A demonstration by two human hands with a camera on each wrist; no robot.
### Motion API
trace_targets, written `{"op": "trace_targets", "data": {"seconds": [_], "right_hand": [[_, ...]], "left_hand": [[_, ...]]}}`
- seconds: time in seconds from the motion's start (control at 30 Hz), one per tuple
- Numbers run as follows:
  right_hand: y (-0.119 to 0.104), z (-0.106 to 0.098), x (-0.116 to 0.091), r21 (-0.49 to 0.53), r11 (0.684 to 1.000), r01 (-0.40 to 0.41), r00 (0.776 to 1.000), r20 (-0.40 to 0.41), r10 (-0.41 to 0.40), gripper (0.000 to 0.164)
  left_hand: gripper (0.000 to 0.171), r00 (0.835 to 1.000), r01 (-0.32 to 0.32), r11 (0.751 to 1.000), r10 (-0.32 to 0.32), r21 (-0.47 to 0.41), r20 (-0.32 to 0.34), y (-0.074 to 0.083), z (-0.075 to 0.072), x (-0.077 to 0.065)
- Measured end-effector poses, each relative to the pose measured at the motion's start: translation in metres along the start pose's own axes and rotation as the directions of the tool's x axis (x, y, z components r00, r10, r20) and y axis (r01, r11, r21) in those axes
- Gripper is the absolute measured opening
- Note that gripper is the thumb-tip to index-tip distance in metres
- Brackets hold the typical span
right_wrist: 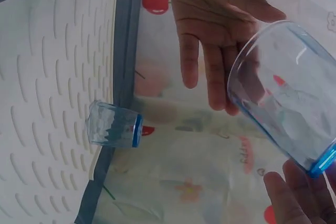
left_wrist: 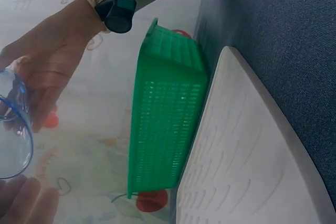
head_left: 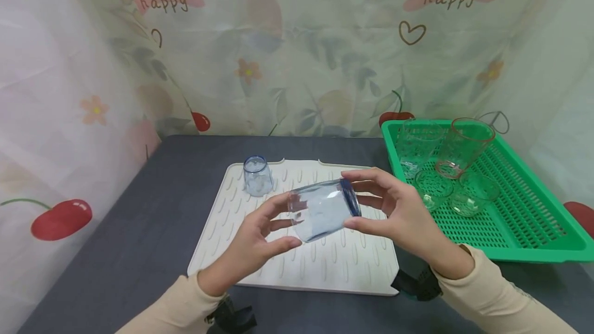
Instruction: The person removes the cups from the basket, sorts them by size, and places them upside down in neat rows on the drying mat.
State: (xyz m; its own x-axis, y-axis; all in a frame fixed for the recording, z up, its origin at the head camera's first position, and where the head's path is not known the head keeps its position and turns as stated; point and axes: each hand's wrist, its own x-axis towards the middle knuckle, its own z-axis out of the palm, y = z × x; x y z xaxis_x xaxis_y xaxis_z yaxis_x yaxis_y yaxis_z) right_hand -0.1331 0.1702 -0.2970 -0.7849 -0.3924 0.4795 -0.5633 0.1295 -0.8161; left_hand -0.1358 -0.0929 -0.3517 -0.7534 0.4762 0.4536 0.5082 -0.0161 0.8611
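A clear glass tumbler [head_left: 320, 213] with a blue-tinted end is held up on its side above a white ribbed mat [head_left: 297, 272]. My right hand [head_left: 394, 210] grips the blue end between thumb and fingers. At the other end, the thumb and fingers of my left hand [head_left: 260, 236] hold the clear rim; part of its fingers shows through the glass. In the right wrist view, the tumbler [right_wrist: 294, 93] has its open mouth towards the left palm [right_wrist: 215, 24]. A second blue-tinted glass [head_left: 258, 177] stands on the mat's far left corner, its blue end up.
To the right stands a green plastic basket [head_left: 533, 205] with several clear glasses, among them a tall one with a reddish rim [head_left: 468, 143]. A dark cloth [head_left: 153, 231] covers the table, and a printed curtain [head_left: 315, 66] hangs behind.
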Motion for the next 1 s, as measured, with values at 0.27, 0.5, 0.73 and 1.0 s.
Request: {"op": "trace_targets", "data": {"seconds": [0.27, 0.5, 0.73, 1.0], "right_hand": [[-0.005, 0.002, 0.012, -0.071, 0.997, -0.025, 0.999, 0.023, 0.026, 0.059], [-0.009, 0.003, 0.03, -0.167, 0.985, -0.05, 0.998, 0.038, 0.058, 0.057], [-0.01, 0.003, 0.049, -0.237, 0.97, -0.063, 0.997, 0.037, 0.073, 0.057], [-0.003, 0.005, 0.069, -0.289, 0.952, -0.102, 0.993, 0.027, 0.115, 0.057]], "left_hand": [[0.063, 1.0, -0.016, 0.99, 0.015, 0.138, 0.006, -0.002, -0.008, -0.002], [0.054, 0.999, -0.044, 0.973, 0.05, 0.228, -0.019, -0.003, -0.021, -0.007], [0.062, 0.999, 0.029, 0.857, -0.003, 0.515, -0.051, 0.0, -0.035, -0.018], [0.079, 0.981, 0.147, 0.674, -0.192, 0.724, -0.02, -0.003, -0.046, -0.03]]}}
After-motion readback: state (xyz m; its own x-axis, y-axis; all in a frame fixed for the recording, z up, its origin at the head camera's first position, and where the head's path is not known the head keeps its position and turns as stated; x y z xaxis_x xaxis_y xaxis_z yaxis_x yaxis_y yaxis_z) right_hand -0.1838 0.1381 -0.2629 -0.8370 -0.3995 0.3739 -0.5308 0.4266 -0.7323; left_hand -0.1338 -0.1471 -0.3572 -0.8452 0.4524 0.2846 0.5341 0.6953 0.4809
